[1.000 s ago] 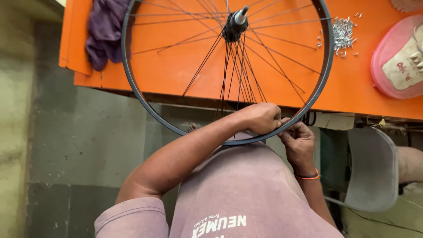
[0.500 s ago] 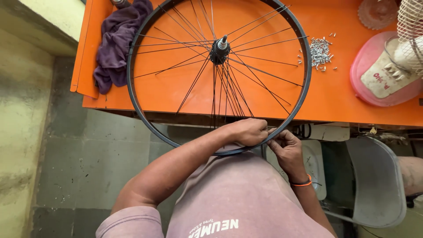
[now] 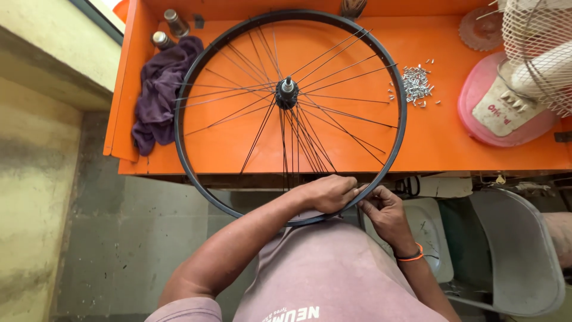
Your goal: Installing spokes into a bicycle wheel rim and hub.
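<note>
**spokehead:** So the bicycle wheel [image 3: 290,113] lies flat, far half over the orange workbench [image 3: 441,137], near rim hanging off the edge against the person's belly. Left hand [image 3: 326,193] is curled over the near part of the rim, fingers wrapped down on it. Right hand [image 3: 383,210] sits just beside it, fingertips pinched together at the rim. I can't tell what's between them, too small to see. Probably a nipple from that pile of small metal bits [image 3: 415,82] on the bench?

**truing_tom:** That'd be my guess too. Lots of spokes [image 3: 310,140] fan loose from the hub [image 3: 287,92] toward the near side, and the far-left part looks sparse. For doing this bit well: keep the left hand clamped on the rim so it doesn't rock, line the spoke end straight with its hole, and start the thread by fingertip only. If it binds, back off rather than forcing it.

**spokehead:** And the purple rag [image 3: 159,89] with the two little bottles [image 3: 170,30]?

**truing_tom:** Parked well off to the left, nobody's touching them. Same for the fan with the pink base [image 3: 506,113] on the right.
</note>
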